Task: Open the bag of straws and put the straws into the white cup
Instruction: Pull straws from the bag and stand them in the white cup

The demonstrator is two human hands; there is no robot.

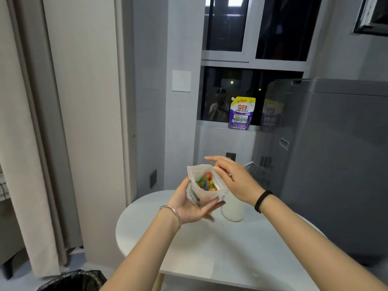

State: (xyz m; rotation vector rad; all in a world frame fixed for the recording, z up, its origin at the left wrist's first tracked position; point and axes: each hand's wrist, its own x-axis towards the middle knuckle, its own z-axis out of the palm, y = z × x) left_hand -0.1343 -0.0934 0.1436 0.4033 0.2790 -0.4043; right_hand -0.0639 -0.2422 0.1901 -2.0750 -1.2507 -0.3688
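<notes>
My left hand (192, 206) holds a translucent white bag (195, 175) from below, above the table, its mouth spread wide. Colourful straws (206, 182) stand inside it, ends up. My right hand (235, 179) is at the bag's right rim, thumb and fingers on the edge, index finger stretched out above the opening. The white cup (233, 206) stands on the white round table (220, 248) just below and behind the bag, its top hidden by the bag and my right hand.
A grey appliance (336, 164) stands close on the right of the table. A purple detergent pouch (241, 113) sits on the window sill behind. A black-lined bin (73, 280) is on the floor at lower left, beside curtains (31, 143).
</notes>
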